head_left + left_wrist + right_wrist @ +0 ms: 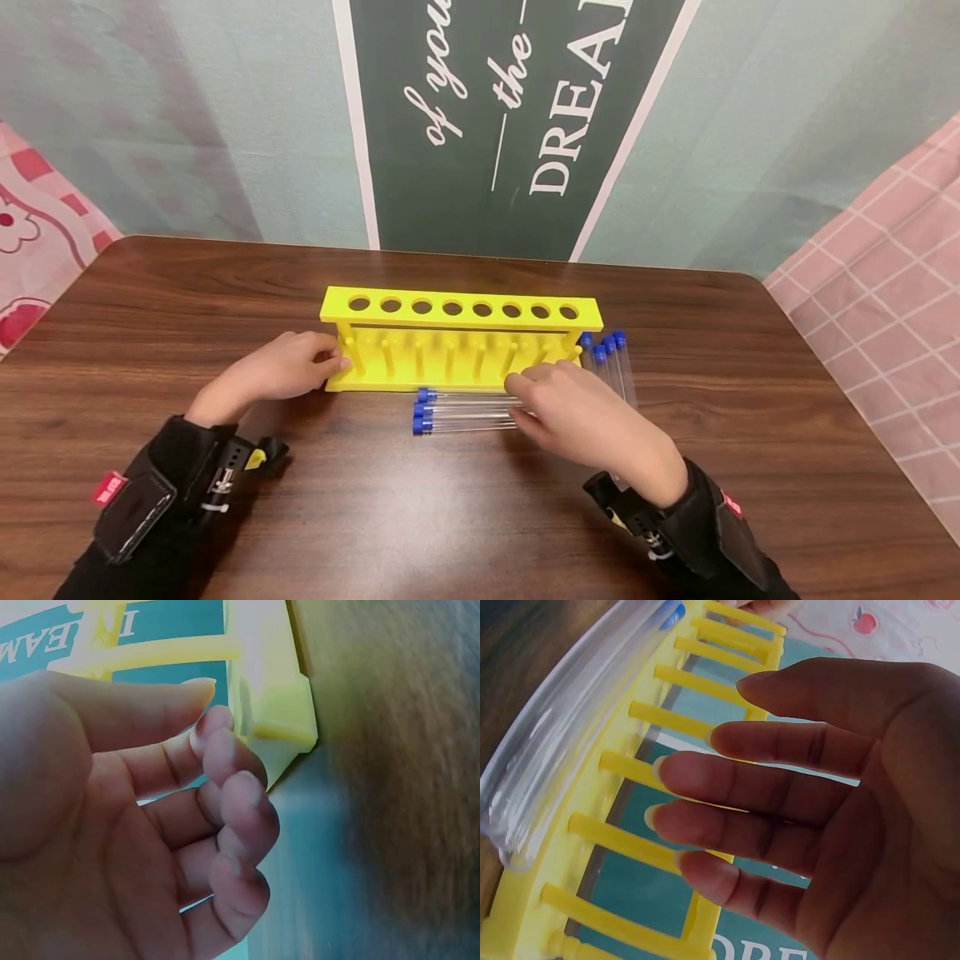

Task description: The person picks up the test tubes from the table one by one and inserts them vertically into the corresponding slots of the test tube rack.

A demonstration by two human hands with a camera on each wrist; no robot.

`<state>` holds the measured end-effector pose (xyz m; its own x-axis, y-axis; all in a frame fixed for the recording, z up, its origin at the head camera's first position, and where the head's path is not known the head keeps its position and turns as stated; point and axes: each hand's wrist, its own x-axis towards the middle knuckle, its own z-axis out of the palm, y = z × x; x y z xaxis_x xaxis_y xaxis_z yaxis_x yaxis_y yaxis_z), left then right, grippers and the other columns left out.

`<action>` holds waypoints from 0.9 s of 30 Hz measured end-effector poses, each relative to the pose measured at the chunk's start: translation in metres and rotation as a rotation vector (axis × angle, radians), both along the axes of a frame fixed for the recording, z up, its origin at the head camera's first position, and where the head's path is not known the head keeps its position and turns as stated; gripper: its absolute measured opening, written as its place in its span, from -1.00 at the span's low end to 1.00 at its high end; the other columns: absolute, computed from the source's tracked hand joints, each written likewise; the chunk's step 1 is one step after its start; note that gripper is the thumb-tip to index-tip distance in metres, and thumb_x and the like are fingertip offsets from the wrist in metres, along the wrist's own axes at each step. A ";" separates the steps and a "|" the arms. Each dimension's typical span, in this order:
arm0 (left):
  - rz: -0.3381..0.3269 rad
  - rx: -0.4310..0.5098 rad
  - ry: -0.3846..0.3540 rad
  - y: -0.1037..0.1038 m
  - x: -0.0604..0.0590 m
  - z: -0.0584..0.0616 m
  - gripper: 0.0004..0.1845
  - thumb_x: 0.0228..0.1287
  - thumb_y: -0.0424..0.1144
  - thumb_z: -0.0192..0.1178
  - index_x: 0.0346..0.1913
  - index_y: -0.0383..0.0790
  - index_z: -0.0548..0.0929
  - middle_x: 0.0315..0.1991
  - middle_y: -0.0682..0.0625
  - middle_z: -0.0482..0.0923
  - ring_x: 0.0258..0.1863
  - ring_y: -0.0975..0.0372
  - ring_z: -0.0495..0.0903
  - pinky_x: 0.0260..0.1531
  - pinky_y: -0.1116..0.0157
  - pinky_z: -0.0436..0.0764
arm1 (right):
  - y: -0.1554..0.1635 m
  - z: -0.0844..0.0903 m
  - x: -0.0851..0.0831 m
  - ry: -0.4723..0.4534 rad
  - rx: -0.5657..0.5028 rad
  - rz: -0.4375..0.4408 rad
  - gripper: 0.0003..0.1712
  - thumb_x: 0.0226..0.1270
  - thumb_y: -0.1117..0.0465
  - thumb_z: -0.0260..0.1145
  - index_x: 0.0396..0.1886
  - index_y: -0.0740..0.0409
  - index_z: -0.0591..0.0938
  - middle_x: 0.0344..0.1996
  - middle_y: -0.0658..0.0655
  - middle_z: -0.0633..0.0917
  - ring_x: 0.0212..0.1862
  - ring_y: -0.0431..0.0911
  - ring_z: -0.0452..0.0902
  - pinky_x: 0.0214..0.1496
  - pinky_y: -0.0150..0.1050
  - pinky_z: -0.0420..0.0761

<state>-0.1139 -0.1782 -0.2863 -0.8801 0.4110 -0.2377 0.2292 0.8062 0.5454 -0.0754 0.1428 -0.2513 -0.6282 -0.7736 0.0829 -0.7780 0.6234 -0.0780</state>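
Observation:
A yellow tube rack (pixel 461 337) with a row of empty holes stands mid-table. My left hand (pixel 330 360) rests against its left end. In the left wrist view that hand (pixel 214 705) has a straight thumb and loosely curled fingers beside the rack's corner (pixel 277 712), gripping nothing. Three clear tubes with blue caps (pixel 465 411) lie side by side in front of the rack. My right hand (pixel 521 400) hovers over their right ends, touching or nearly so. In the right wrist view its fingers (pixel 697 765) are straight and spread, with the tubes (pixel 577 742) beside them.
Several more blue-capped tubes (pixel 611 362) lie at the rack's right end. The dark wooden table (pixel 450 517) ends at a wall with a green lettered banner (pixel 510 125). Pink checked cloth (pixel 885 300) hangs on the right and pink patterned cloth (pixel 37 242) on the left.

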 end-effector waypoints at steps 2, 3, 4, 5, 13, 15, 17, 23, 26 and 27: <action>-0.007 0.005 0.003 0.000 0.000 -0.001 -0.77 0.32 -0.22 0.03 -0.50 -0.20 0.43 -0.67 0.04 0.29 -0.69 0.23 0.24 -0.60 0.30 0.24 | -0.003 -0.001 0.000 0.002 0.010 0.005 -0.79 0.09 0.27 0.33 -0.57 0.11 0.44 -0.71 -0.11 0.32 -0.63 -0.25 0.20 -0.53 -0.38 0.25; -0.009 0.008 0.003 0.000 0.000 -0.002 -0.77 0.32 -0.21 0.03 -0.50 -0.19 0.43 -0.67 0.04 0.28 -0.69 0.24 0.23 -0.60 0.30 0.23 | -0.005 -0.002 0.000 0.001 0.015 0.006 -0.80 0.09 0.26 0.34 -0.56 0.12 0.46 -0.71 -0.11 0.34 -0.63 -0.24 0.21 -0.52 -0.38 0.26; -0.013 0.009 0.008 0.000 -0.001 -0.003 -0.77 0.32 -0.21 0.04 -0.51 -0.19 0.43 -0.67 0.04 0.27 -0.70 0.24 0.23 -0.60 0.31 0.23 | -0.007 -0.002 0.001 0.002 0.020 0.009 -0.81 0.08 0.26 0.34 -0.55 0.12 0.47 -0.70 -0.10 0.35 -0.63 -0.24 0.22 -0.52 -0.38 0.27; -0.016 0.011 0.011 0.000 -0.001 -0.004 -0.77 0.32 -0.21 0.04 -0.51 -0.19 0.43 -0.68 0.05 0.26 -0.70 0.24 0.22 -0.60 0.31 0.23 | -0.008 -0.003 0.001 0.000 0.023 0.012 -0.82 0.08 0.26 0.35 -0.54 0.13 0.48 -0.70 -0.10 0.36 -0.63 -0.24 0.23 -0.52 -0.38 0.28; -0.020 0.011 0.029 0.000 -0.001 -0.006 -0.76 0.30 -0.21 0.05 -0.53 -0.18 0.42 -0.69 0.05 0.25 -0.71 0.24 0.20 -0.61 0.31 0.21 | -0.018 -0.011 0.002 -0.009 0.041 0.016 -0.89 0.07 0.27 0.34 -0.48 0.16 0.54 -0.66 -0.07 0.40 -0.58 -0.22 0.31 -0.48 -0.37 0.36; -0.018 0.011 0.032 0.001 -0.001 -0.006 -0.76 0.30 -0.22 0.06 -0.54 -0.18 0.42 -0.69 0.05 0.24 -0.71 0.25 0.20 -0.61 0.31 0.21 | -0.020 -0.014 0.002 -0.005 0.044 0.016 -0.89 0.08 0.28 0.34 -0.48 0.15 0.54 -0.66 -0.06 0.41 -0.57 -0.21 0.32 -0.50 -0.38 0.36; -0.013 0.010 0.031 0.001 -0.001 -0.005 -0.76 0.30 -0.23 0.06 -0.54 -0.18 0.42 -0.69 0.05 0.24 -0.71 0.24 0.20 -0.60 0.31 0.21 | -0.023 -0.017 0.003 -0.008 0.049 0.015 -0.89 0.08 0.27 0.33 -0.49 0.15 0.54 -0.65 -0.05 0.42 -0.57 -0.21 0.33 -0.50 -0.37 0.36; -0.002 0.019 0.016 0.003 0.000 -0.006 -0.76 0.30 -0.21 0.07 -0.52 -0.20 0.41 -0.68 0.06 0.22 -0.70 0.24 0.19 -0.60 0.31 0.19 | -0.027 -0.022 0.004 -0.003 0.071 0.014 -0.89 0.09 0.27 0.33 -0.48 0.16 0.54 -0.63 -0.02 0.46 -0.55 -0.17 0.37 -0.46 -0.31 0.41; -0.005 0.030 0.012 0.002 0.000 -0.006 -0.76 0.31 -0.20 0.07 -0.51 -0.20 0.40 -0.67 0.06 0.22 -0.70 0.25 0.19 -0.60 0.31 0.19 | -0.030 -0.024 0.004 -0.001 0.076 0.011 -0.90 0.09 0.28 0.32 -0.49 0.16 0.54 -0.62 -0.01 0.47 -0.54 -0.15 0.39 -0.44 -0.29 0.42; -0.006 0.035 0.009 0.002 -0.001 -0.006 -0.76 0.31 -0.20 0.06 -0.51 -0.20 0.40 -0.67 0.06 0.22 -0.70 0.25 0.19 -0.60 0.31 0.19 | -0.030 -0.025 0.004 0.003 0.076 0.010 -0.90 0.09 0.29 0.31 -0.50 0.16 0.53 -0.62 -0.01 0.47 -0.53 -0.14 0.41 -0.44 -0.29 0.42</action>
